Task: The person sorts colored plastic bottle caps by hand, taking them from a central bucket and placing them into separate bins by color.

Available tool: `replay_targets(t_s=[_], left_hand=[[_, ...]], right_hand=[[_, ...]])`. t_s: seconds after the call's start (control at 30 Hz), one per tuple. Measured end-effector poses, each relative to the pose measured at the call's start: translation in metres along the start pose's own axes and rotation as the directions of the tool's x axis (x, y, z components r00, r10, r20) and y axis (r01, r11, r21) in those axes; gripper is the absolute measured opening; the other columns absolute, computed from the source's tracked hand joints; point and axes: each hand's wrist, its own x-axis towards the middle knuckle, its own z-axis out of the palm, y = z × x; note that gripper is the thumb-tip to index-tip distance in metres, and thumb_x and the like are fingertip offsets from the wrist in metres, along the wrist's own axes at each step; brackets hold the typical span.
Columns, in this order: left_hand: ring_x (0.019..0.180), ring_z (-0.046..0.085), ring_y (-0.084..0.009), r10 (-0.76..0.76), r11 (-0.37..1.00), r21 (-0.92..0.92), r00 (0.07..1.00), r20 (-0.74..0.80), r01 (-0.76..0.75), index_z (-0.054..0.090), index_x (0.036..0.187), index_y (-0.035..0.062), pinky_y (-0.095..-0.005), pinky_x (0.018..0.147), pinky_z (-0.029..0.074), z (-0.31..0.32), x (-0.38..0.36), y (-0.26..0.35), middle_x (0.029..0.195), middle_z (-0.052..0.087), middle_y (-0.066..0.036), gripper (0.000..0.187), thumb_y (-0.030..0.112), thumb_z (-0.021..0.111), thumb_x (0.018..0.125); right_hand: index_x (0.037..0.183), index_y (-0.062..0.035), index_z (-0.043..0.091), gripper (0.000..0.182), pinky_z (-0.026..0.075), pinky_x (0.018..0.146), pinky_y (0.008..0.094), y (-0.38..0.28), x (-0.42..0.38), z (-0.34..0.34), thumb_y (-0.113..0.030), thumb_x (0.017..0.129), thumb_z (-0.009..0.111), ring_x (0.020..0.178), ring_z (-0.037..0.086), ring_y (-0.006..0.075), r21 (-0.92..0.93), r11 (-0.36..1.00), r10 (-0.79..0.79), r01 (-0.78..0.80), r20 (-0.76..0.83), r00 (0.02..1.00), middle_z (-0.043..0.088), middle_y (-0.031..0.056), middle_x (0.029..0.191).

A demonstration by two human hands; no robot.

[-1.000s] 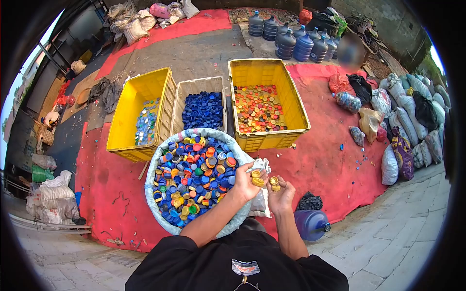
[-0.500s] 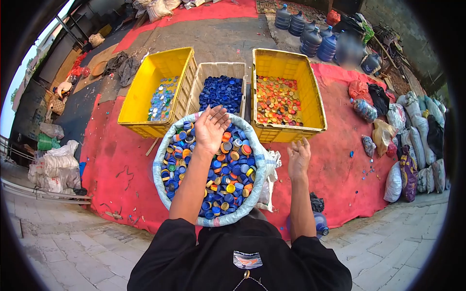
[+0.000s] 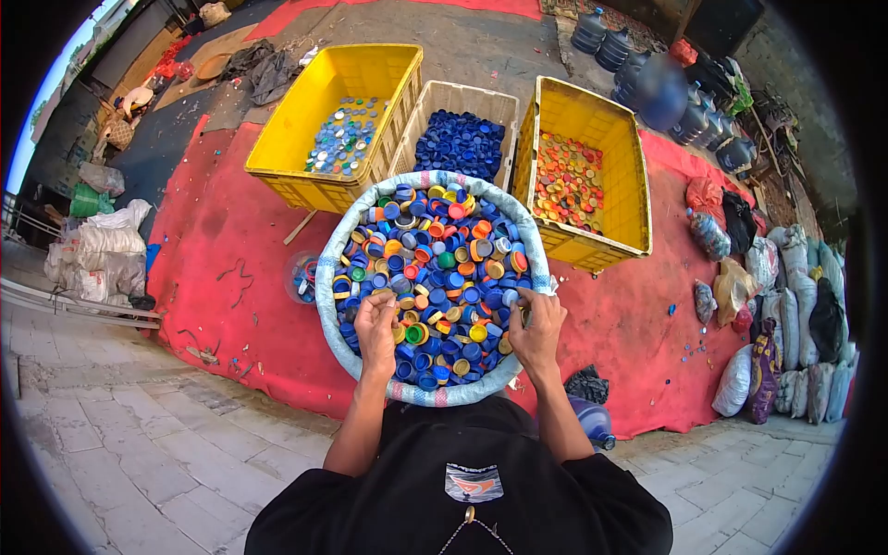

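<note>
A round sack with a rolled pale-blue rim (image 3: 330, 268) stands in front of my body, full of mixed bottle caps (image 3: 435, 277). Over its left part is my left hand (image 3: 376, 326), fingers curled together near a yellowish cap. My right hand (image 3: 536, 328) is at the right side, its fingers bent at a bluish cap near the rim. Beyond the sack, a yellow crate (image 3: 287, 125) holds light blue, white and green caps. The white crate (image 3: 470, 95) in the middle has dark blue caps, and another yellow crate (image 3: 629, 166) has red, orange and yellow ones.
Red sheeting (image 3: 268, 342) covers the ground around the crates. Large water bottles (image 3: 615, 51) stand at the back right, and filled sacks (image 3: 795, 277) line the right side. A clear container (image 3: 303, 276) sits left of the round sack. White bundles (image 3: 106, 250) lie far left.
Both hands have come down and inward to the caps in the round sack, and their fingers have closed. The view has shifted, so the crates appear higher and farther right.
</note>
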Motion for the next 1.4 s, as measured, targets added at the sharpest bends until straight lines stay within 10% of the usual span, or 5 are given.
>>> replay_targets(t_s=[0.23, 0.6, 0.87, 1.1, 1.4], left_hand=[[0.067, 0.051, -0.0072, 0.293, 0.883, 0.393, 0.956, -0.032, -0.257, 0.061, 0.098, -0.0001, -0.0232, 0.063, 0.045, -0.030, 0.007, -0.007, 0.085, 0.063, -0.004, 0.017, 0.009, 0.067, 0.085], [0.068, 0.050, -0.0051, 0.194, 0.942, 0.293, 0.978, -0.075, -0.165, 0.061, 0.097, 0.0008, -0.0222, 0.064, 0.045, -0.057, -0.002, 0.007, 0.084, 0.063, -0.001, 0.014, 0.013, 0.066, 0.090], [0.074, 0.054, -0.0059, -0.024, 0.993, 0.117, 0.996, 0.091, 0.013, 0.059, 0.103, 0.0023, -0.0212, 0.066, 0.045, -0.048, 0.006, 0.015, 0.088, 0.063, -0.002, 0.023, 0.020, 0.067, 0.091], [0.077, 0.063, -0.0094, -0.242, 0.963, -0.021, 0.894, 0.378, 0.270, 0.059, 0.105, 0.0023, -0.0260, 0.069, 0.054, -0.021, 0.006, 0.033, 0.089, 0.064, -0.004, 0.029, 0.023, 0.070, 0.089], [0.078, 0.064, -0.0105, -0.285, 0.944, -0.040, 0.869, 0.405, 0.328, 0.058, 0.111, 0.0031, -0.0247, 0.071, 0.053, -0.013, 0.004, 0.024, 0.091, 0.066, -0.004, 0.029, 0.022, 0.068, 0.090]], right_hand=[[0.107, -0.0047, 0.063, 0.031, 0.042, 0.074, 0.0420, -0.049, 0.015, 0.055, -0.008, 0.076, 0.069, 0.085, 0.056, 0.0302, 0.179, 0.978, -0.151, 0.102, 0.289, 0.945, 0.066, 0.0099, 0.090], [0.101, -0.0011, 0.057, 0.036, 0.046, 0.070, 0.0480, -0.106, 0.021, 0.119, -0.014, 0.070, 0.070, 0.086, 0.058, 0.0357, -0.086, 0.981, -0.107, 0.174, 0.506, 0.856, 0.064, 0.0161, 0.090], [0.110, -0.0007, 0.059, 0.041, 0.049, 0.070, 0.0369, -0.112, 0.021, 0.098, -0.005, 0.073, 0.075, 0.083, 0.060, 0.0284, 0.343, 0.922, 0.024, -0.182, 0.416, 0.909, 0.062, 0.0135, 0.085], [0.108, -0.0013, 0.062, 0.042, 0.051, 0.067, 0.0320, -0.117, 0.010, 0.073, 0.000, 0.069, 0.077, 0.075, 0.060, 0.0215, 0.352, 0.920, -0.238, 0.175, 0.146, 0.960, 0.061, 0.0112, 0.091], [0.124, -0.0025, 0.058, 0.060, 0.053, 0.071, 0.0301, -0.106, 0.004, 0.053, -0.002, 0.068, 0.081, 0.082, 0.065, 0.0190, 0.447, 0.891, -0.053, -0.080, 0.276, 0.960, 0.069, 0.0106, 0.103]])
